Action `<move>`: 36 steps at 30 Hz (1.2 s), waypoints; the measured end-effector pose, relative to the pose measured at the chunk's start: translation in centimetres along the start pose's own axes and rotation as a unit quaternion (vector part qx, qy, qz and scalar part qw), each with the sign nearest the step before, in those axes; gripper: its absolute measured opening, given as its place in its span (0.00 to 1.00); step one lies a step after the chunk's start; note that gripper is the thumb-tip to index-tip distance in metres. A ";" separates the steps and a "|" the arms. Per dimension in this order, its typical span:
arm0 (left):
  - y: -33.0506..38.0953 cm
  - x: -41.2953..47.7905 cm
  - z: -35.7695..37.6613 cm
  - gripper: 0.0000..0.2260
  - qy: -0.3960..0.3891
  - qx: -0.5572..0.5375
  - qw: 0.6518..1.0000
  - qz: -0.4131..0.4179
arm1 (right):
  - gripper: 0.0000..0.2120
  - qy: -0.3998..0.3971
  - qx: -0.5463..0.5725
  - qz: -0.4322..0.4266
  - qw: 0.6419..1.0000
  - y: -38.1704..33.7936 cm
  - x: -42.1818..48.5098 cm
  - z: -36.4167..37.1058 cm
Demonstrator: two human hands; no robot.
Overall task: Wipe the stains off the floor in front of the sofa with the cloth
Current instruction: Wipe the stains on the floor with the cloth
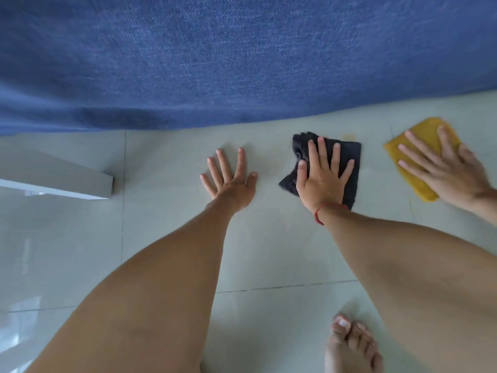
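Bare foot (352, 345) at bottom edge, toes on pale tiled floor (269, 251), below the right forearm. Both forearms reach forward from the camera toward the blue sofa (242, 57), whose lower edge runs just beyond the fingertips. Left hand (231, 181): flat on bare tile, palm down, fingers spread, grasping nothing. Right hand (322, 179): palm down, fingers spread, pressed flat on a dark cloth (349, 154); not clenched around it, only pressing. Cloth is rumpled, lies on the floor under and around the right hand, corners showing past the fingertips and beside the wrist. Red band (322, 210) around right wrist. Faint yellowish stain (348, 136) on tile just beyond the dark cloth, between it and the sofa edge. To the right of the right hand, well apart from it, a second person's hand (446, 170) lies flat with spread fingers on a yellow cloth (419, 146). Far to the left of the left hand: end of a white board (80, 181), angled, resting at floor level; what it belongs to cannot be told.
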State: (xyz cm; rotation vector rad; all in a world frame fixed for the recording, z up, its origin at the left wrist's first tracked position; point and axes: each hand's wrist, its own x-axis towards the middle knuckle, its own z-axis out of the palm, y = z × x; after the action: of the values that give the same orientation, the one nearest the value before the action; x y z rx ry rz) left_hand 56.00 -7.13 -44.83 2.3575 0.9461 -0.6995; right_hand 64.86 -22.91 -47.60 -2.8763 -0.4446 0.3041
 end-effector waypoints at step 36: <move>0.3 -0.2 -0.9 0.28 -0.040 0.005 0.999 -0.021 | 0.25 -0.046 -0.019 -0.186 0.981 0.3 -2.4 0.0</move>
State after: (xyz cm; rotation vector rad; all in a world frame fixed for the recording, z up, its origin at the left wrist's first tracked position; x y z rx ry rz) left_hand 56.32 -6.82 -43.96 2.3068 0.9618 -0.8105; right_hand 62.70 -23.95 -47.29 -2.7452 -0.9958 0.3653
